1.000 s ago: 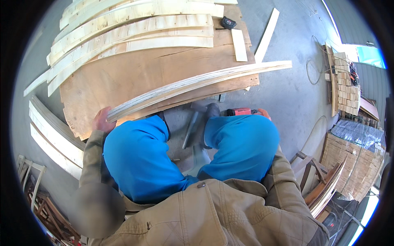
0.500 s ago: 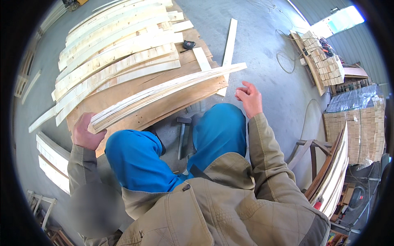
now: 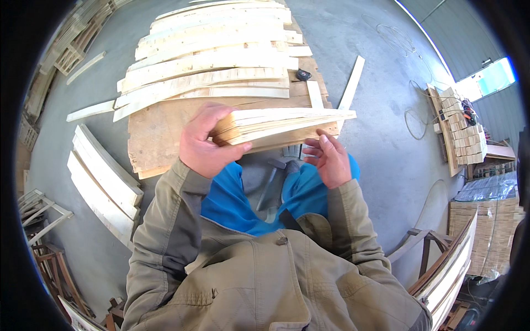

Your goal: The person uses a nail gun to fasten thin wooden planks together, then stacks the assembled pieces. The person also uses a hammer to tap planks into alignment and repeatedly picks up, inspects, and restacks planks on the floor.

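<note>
Holding up the wooden strips (image 3: pixel 281 124) above the worktop's (image 3: pixel 157 132) near edge seems the step; they are pinched in the left hand's (image 3: pixel 205 140) grip, and the half-curled, empty right hand (image 3: pixel 332 161) should probably be closed around them.

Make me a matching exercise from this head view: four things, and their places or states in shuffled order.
1. Left hand
2. Right hand
3. Tape measure
4. Hammer

A. On the brown board
B. Gripping the slat bundle by one end
C. Between the blue trouser legs
D. Loosely curled, holding nothing

Pairs: 1-B; 2-D; 3-A; 4-C
</note>
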{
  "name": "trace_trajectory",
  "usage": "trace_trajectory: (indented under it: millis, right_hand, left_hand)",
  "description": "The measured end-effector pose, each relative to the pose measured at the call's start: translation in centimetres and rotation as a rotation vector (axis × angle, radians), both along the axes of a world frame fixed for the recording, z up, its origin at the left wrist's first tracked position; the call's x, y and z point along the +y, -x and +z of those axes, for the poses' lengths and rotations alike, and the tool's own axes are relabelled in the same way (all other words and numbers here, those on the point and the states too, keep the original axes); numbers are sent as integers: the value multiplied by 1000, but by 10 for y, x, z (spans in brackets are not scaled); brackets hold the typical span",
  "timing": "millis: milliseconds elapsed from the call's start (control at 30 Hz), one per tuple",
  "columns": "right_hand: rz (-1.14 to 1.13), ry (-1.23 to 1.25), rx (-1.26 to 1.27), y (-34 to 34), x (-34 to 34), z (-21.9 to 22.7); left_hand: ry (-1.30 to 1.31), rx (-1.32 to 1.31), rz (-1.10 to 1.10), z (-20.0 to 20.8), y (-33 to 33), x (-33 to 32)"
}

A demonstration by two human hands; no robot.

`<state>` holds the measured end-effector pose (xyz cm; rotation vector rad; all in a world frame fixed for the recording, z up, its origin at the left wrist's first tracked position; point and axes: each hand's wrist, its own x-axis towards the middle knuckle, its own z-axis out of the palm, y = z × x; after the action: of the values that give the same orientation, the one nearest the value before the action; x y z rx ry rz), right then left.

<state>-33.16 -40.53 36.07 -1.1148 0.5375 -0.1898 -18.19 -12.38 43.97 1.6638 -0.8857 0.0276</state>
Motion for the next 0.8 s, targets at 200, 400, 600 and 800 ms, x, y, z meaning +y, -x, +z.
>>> trace_trajectory:
  millis: [200, 400, 600, 800]
  right_hand:
    - [-49, -407, -38, 1, 22, -13]
    - [-11, -431, -341, -8, 36, -9]
    - [-82, -534, -421, -1, 34, -4]
    - [-56, -551, -494, 7, 32, 7]
  left_hand:
    - [91, -41, 7, 3, 36, -15]
    - [173, -52, -22, -4, 56, -27]
    - [264, 75, -71, -6, 66, -47]
    - [300, 157, -139, -4, 78, -59]
